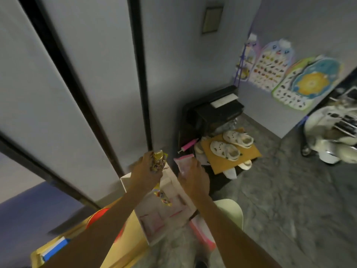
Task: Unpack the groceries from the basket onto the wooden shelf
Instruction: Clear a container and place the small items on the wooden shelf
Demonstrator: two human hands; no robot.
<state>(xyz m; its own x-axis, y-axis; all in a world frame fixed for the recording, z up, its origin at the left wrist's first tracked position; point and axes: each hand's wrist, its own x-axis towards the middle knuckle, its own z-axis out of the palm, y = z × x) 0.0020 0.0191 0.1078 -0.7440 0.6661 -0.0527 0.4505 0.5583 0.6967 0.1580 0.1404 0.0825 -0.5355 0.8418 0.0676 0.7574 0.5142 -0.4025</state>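
My left hand (144, 171) grips a strip of yellow snack packets (159, 161) whose lower end dangles below the hand. My right hand (193, 176) holds a clear packet with a pink top edge (183, 161). Both hands hover over a pale shelf unit (173, 209) seen from above, with pink-edged packets lying in its compartments. The yellow basket (123, 248) sits at lower left, partly hidden under my left forearm, with an orange item (96, 215) and a blue and white box (56, 248) in it. The picture is blurred.
Large grey doors (87, 93) rise to the left. A dark stand (216, 111), white clogs (226, 149) on an orange board and a pink pump (188, 145) lie behind the shelf. A pale chair seat (229, 209) is beside my right arm. Posters hang on the right wall.
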